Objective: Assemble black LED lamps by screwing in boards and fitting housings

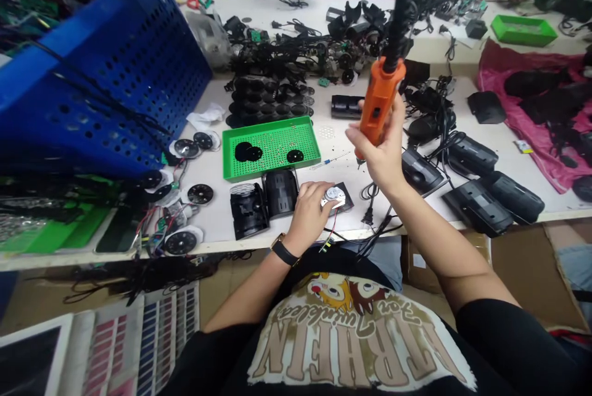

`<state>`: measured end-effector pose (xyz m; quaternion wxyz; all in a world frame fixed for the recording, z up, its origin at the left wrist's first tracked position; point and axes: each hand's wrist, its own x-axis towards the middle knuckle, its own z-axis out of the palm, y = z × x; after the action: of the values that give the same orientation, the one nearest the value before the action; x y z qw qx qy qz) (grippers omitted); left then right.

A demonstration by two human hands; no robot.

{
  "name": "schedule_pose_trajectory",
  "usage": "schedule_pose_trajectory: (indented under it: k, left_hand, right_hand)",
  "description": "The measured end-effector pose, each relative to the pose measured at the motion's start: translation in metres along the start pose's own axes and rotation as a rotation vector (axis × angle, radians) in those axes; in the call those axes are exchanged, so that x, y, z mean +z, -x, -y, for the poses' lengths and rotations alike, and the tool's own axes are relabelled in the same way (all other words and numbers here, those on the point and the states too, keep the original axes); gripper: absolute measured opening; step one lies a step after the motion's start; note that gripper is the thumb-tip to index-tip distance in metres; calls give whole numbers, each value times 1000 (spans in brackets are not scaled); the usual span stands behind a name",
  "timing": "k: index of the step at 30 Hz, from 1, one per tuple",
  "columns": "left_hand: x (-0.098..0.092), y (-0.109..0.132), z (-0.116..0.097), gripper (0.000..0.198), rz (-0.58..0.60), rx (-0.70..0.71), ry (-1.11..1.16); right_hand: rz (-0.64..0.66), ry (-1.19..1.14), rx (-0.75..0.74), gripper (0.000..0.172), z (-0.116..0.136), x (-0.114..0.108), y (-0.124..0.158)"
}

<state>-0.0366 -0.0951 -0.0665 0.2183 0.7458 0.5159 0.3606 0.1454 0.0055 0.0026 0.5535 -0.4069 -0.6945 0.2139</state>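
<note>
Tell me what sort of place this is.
Probably an electronics workshop: the right hand holds an orange power tool, a green tray holds small parts, and black housings lie nearby.

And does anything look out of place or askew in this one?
Yes: at right, the frontmost black housing appears to jut past the workbench's front edge, looking precariously placed. A crumpled white scrap lies, like litter, left of the green perforated tray.

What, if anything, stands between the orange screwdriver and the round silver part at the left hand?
Nothing visible stands between the orange screwdriver in the right hand and the round silver part; the left hand grips its left side.
</note>
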Motion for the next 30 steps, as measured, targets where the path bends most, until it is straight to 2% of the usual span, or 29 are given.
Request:
schedule_pose_trajectory:
  k: [3,6,7,9,12,15,18,21,30]
  left_hand:
    - [0,0,2,26,-21,-5,22]
    - [2,1,5,24,-38,-12,41]
    - [2,2,5,24,-43,-13,49]
    - [4,3,6,23,-52,-13,62]
    - [5,5,6,22,-58,-5,77]
    - [4,7,6,21,-66,1,93]
    - [3,10,6,22,-72,-5,109]
    - [2,12,5,23,-73,-12,113]
    - [9,16,-3,31,-134,46,11]
  right_hand:
    - [-138,-6,33,88,9,-13,27]
    - [-220,-23,143,74,9,-15,70]
    - [-187,-17,197,70,9,-14,85]
    - [-13,47,287,55,9,-9,110]
    - [241,165,319,26,15,-2,134]
    - [261,231,289,14,23,1,143]
    - [224,272,298,11,30,1,147]
    - [223,231,349,15,34,-1,151]
    - [216,-213,706,32,30,-10,160]
